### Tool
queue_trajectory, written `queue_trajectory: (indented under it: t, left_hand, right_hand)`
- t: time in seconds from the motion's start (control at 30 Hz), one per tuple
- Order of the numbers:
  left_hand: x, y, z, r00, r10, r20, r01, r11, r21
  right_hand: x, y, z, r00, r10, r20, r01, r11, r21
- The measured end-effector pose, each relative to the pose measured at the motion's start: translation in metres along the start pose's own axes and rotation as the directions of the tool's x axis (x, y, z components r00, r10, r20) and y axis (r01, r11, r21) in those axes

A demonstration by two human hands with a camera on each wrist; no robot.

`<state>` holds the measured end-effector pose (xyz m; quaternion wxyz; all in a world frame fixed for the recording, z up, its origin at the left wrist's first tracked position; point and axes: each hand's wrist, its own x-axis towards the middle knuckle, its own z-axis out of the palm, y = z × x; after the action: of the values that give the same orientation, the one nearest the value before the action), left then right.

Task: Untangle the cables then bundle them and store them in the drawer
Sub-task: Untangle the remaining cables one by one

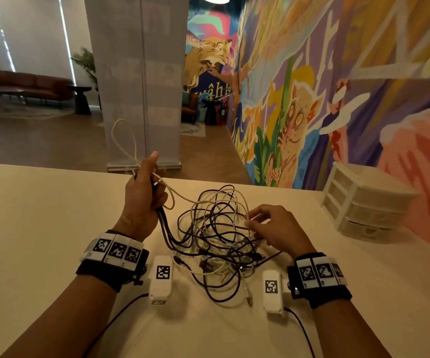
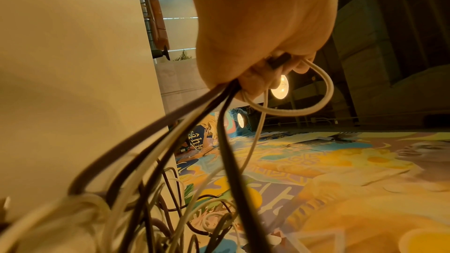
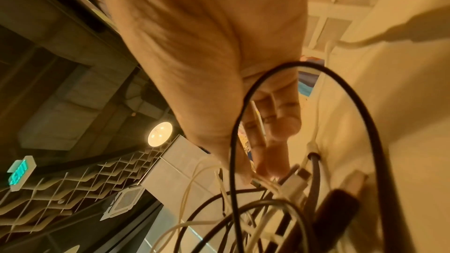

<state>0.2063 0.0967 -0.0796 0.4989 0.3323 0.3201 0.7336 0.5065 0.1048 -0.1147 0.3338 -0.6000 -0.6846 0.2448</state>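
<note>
A tangle of dark and white cables (image 1: 216, 239) was seen lying on the pale surface (image 1: 40, 228), between the two forearms. Part of it was lifted off the surface on the left side.

Left hand (image 1: 141, 192): raised above the surface, fingers curled round a bunch of strands. Several dark cables and at least one white were gripped in the fist, as confirmed in the left wrist view (image 2: 255, 36). From the top of the fist a white cable loop (image 1: 124, 140) stood up; from the bottom the dark strands (image 1: 166, 228) ran down into the tangle. One white strand (image 1: 180, 196) sagged from the hand across to the pile.

Right hand (image 1: 275, 228): lowered onto the right edge of the tangle, a thin white strand pinched between thumb and fingertips (image 1: 250, 220). In the right wrist view the fingers (image 3: 275, 122) were closed on that strand, with a dark loop (image 3: 316, 122) passing in front of the palm and connector plugs (image 3: 297, 180) seen just below.

A loose white plug end (image 1: 249, 297) lay at the near edge of the pile.

A small white drawer unit (image 1: 363, 200) with three drawers, all closed, stood at the far right of the surface, against the painted wall (image 1: 312, 86), well apart from the cables.

Marker bands were worn on both wrists.
</note>
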Motion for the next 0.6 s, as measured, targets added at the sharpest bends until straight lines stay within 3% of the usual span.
queue_trajectory:
  t: [0.13,0.2,0.27,0.43,0.53,0.6]
  left_hand:
    - [0.001,0.000,-0.001,1.000,-0.001,0.001,0.001,1.000,0.004]
    - [0.001,0.001,-0.002,1.000,0.000,-0.003,0.000,1.000,0.001]
    - [0.001,0.001,-0.002,1.000,0.002,-0.007,-0.002,1.000,-0.003]
    - [0.002,0.003,-0.002,1.000,-0.009,-0.015,0.009,1.000,0.002]
    - [0.002,0.001,-0.003,1.000,-0.016,-0.023,0.016,1.000,0.016]
    - [0.002,0.001,-0.002,1.000,-0.021,-0.016,0.021,1.000,0.020]
  right_hand:
    - [0.001,-0.003,-0.003,0.984,-0.059,-0.169,0.062,0.998,0.017]
    - [0.003,-0.003,-0.008,0.944,-0.090,-0.317,0.108,0.993,0.041]
    - [0.001,-0.007,-0.010,0.915,-0.117,-0.386,0.156,0.985,0.072]
    - [-0.010,-0.043,-0.032,0.968,-0.093,-0.232,0.202,0.836,0.510]
    - [0.005,-0.053,-0.056,0.989,-0.110,-0.102,0.147,0.847,0.510]
    - [0.022,-0.054,-0.071,0.973,-0.116,-0.199,0.189,0.897,0.401]
